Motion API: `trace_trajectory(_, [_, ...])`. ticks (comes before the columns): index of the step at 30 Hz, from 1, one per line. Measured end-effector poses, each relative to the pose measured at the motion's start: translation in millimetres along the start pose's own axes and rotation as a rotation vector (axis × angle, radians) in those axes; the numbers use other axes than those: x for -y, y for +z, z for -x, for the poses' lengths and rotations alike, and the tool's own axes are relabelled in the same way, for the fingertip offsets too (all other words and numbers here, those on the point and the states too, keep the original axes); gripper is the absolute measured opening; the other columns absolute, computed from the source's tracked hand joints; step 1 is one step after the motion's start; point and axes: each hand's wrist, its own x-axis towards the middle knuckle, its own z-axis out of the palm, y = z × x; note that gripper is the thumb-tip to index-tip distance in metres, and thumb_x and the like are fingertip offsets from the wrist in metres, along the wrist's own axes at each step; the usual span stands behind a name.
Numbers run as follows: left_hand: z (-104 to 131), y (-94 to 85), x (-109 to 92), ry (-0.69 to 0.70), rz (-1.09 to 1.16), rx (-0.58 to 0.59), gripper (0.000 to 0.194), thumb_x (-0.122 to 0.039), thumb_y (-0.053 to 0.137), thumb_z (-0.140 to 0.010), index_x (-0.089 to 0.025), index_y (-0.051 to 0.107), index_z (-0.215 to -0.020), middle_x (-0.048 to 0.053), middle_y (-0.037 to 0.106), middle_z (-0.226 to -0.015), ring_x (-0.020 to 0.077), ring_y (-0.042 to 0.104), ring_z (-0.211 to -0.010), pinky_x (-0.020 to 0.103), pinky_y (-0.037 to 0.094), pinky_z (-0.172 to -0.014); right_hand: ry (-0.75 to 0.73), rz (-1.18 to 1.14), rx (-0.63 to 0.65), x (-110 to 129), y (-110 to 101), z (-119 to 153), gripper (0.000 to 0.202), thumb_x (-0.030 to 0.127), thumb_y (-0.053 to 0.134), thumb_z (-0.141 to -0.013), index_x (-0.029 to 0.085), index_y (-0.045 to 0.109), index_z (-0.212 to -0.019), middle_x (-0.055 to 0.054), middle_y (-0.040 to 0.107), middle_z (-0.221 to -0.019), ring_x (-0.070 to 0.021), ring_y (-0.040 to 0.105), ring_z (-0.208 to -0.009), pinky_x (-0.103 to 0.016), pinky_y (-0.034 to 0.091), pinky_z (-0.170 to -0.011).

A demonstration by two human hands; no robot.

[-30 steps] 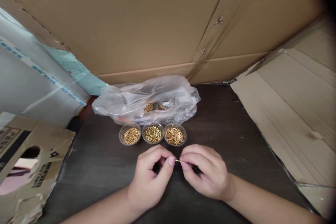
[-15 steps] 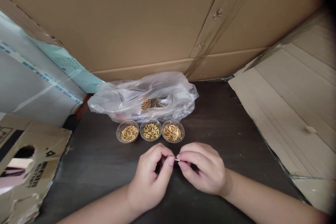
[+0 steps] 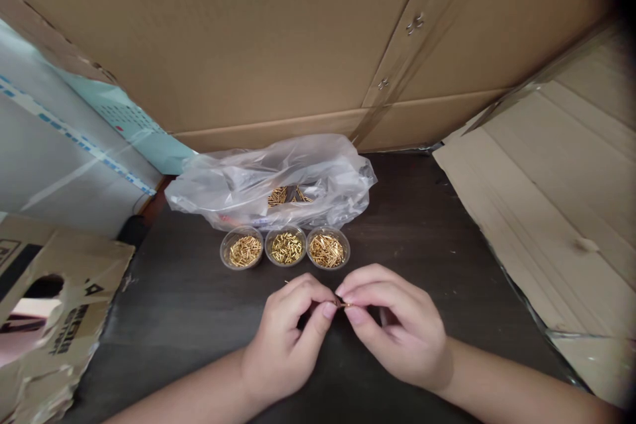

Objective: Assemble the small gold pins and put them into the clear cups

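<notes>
Between my two hands is a thin gold-coloured metal pin (image 3: 344, 305), small and partly covered by fingertips. My left hand (image 3: 295, 334) pinches its left end between thumb and forefinger. From the right, my right hand (image 3: 397, 328) closes thumb and fingertips on the other end. Whether it is one piece or two joined ones I cannot make out. Just beyond the hands stand three clear round cups in a row: a left cup (image 3: 223, 253), a middle cup (image 3: 267, 252) and a right cup (image 3: 348, 253). Each holds many small gold-coloured metal pieces.
Behind the cups lies a crumpled clear plastic bag (image 3: 328, 159) with more gold pins inside. The dark table (image 3: 417, 212) is walled by cardboard at the back (image 3: 248, 33) and right (image 3: 556, 212). A torn cardboard box (image 3: 99, 265) stands at the left.
My right hand has shifted slightly right and toward me, my left slightly right. Both still pinch the pin. A small gold tip now shows beyond my left knuckles.
</notes>
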Motion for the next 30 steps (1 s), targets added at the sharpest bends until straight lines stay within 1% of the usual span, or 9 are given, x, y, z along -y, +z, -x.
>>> trace_trajectory(3, [1,-0.4,1,0.004,-0.001,-0.011,0.009,-0.013,0.057,-0.098,-0.017,0.062,-0.092,0.002,0.062,-0.078,0.012,0.058,-0.072,0.023,0.045,-0.069,0.083,-0.022,-0.012,4,-6,-4,0.02,0.003,0.062,-0.087,0.019,0.064,-0.099,-0.005,0.076,-0.095,-0.0122,0.069,-0.068,-0.024,0.059,-0.061])
trace_trajectory(5, [1,-0.7,0,0.009,-0.012,-0.03,0.008,-0.012,0.058,-0.097,-0.017,0.063,-0.093,0.001,0.062,-0.077,0.0114,0.058,-0.071,0.022,0.046,-0.068,0.111,0.001,0.028,6,-11,-9,0.019,0.004,0.064,-0.088,0.02,0.064,-0.098,-0.002,0.076,-0.088,-0.0114,0.068,-0.065,-0.023,0.059,-0.061])
trace_trajectory(9, [0,-1.4,-2,0.019,-0.027,-0.06,0.007,-0.012,0.061,-0.095,-0.017,0.065,-0.093,0.001,0.061,-0.077,0.0109,0.056,-0.069,0.022,0.045,-0.065,0.076,0.062,0.199,10,-23,-23,0.015,0.006,0.065,-0.089,0.018,0.066,-0.098,-0.003,0.071,-0.086,-0.0124,0.067,-0.072,-0.022,0.055,-0.06])
trace_trajectory(13, [0,-2.4,-2,0.024,-0.03,-0.08,0.007,-0.013,0.061,-0.095,-0.016,0.066,-0.093,0.002,0.06,-0.076,0.0115,0.056,-0.068,0.023,0.045,-0.063,0.014,0.124,0.423,12,-33,-33,0.013,0.01,0.059,-0.096,0.017,0.067,-0.103,-0.004,0.066,-0.09,-0.0126,0.064,-0.076,-0.024,0.053,-0.066])
trace_trajectory(15, [0,-2.5,-2,0.019,-0.026,-0.082,0.008,-0.013,0.061,-0.095,-0.016,0.067,-0.092,0.002,0.06,-0.074,0.0118,0.056,-0.066,0.023,0.045,-0.062,-0.012,0.167,0.491,12,-36,-34,0.012,0.012,0.056,-0.099,0.018,0.067,-0.1,-0.004,0.065,-0.088,-0.0125,0.061,-0.074,-0.025,0.051,-0.065])
trace_trajectory(20, [-1,-1.4,-3,0.009,-0.013,-0.037,0.012,-0.015,0.059,-0.096,-0.015,0.068,-0.09,0.003,0.063,-0.074,0.0123,0.057,-0.065,0.024,0.046,-0.061,-0.103,0.36,0.574,11,-39,-29,0.02,0.02,0.053,-0.102,0.017,0.064,-0.086,-0.002,0.061,-0.079,-0.0132,0.056,-0.068,-0.028,0.044,-0.062])
trace_trajectory(23, [-4,-1.0,-5,-0.003,-0.015,0.003,0.015,-0.016,0.057,-0.097,-0.015,0.067,-0.086,0.004,0.063,-0.072,0.0129,0.057,-0.064,0.024,0.045,-0.06,-0.169,0.439,0.612,11,-39,-26,0.023,0.02,0.05,-0.103,0.017,0.063,-0.084,-0.002,0.06,-0.077,-0.0143,0.056,-0.068,-0.03,0.043,-0.063])
trace_trajectory(27, [-4,-0.4,-8,-0.023,-0.003,0.015,0.017,-0.015,0.054,-0.097,-0.015,0.061,-0.082,0.002,0.058,-0.068,0.0125,0.054,-0.063,0.024,0.043,-0.061,-0.253,0.536,0.616,10,-35,-26,0.026,0.019,0.048,-0.103,0.017,0.061,-0.081,-0.002,0.059,-0.075,-0.0151,0.053,-0.065,-0.031,0.041,-0.062])
trace_trajectory(30, [-2,0.8,-7,-0.006,-0.004,0.019,0.015,-0.013,0.052,-0.097,-0.016,0.057,-0.083,0.001,0.056,-0.069,0.0122,0.053,-0.064,0.024,0.042,-0.063,-0.266,0.571,0.617,9,-32,-27,0.028,0.023,0.048,-0.103,0.017,0.059,-0.078,-0.002,0.056,-0.073,-0.0154,0.051,-0.063,-0.032,0.038,-0.059])
